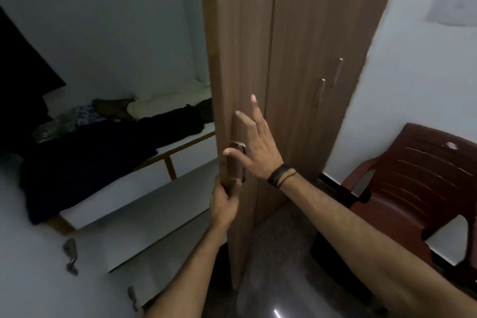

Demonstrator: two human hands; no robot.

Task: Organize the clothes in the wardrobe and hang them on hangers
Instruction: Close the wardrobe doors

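Wood-grain wardrobe door (pixel 240 64), its edge gripped by left hand (pixel 224 202); right hand (pixel 254 147) flat, fingers splayed.

Clothes (pixel 98 142) lie, seemingly, on shelves left of the wardrobe door (pixel 232 59).

Pale, dim walls (pixel 116 20). A wooden-framed bed (pixel 170 160) stands at left, a dark red plastic chair (pixel 426 175) in the right corner, on a dark speckled floor (pixel 284 253).

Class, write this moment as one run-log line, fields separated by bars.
left hand: gripping wardrobe door edge | right hand: open, fingers spread at door handle | clothes: piled on bed, unhung
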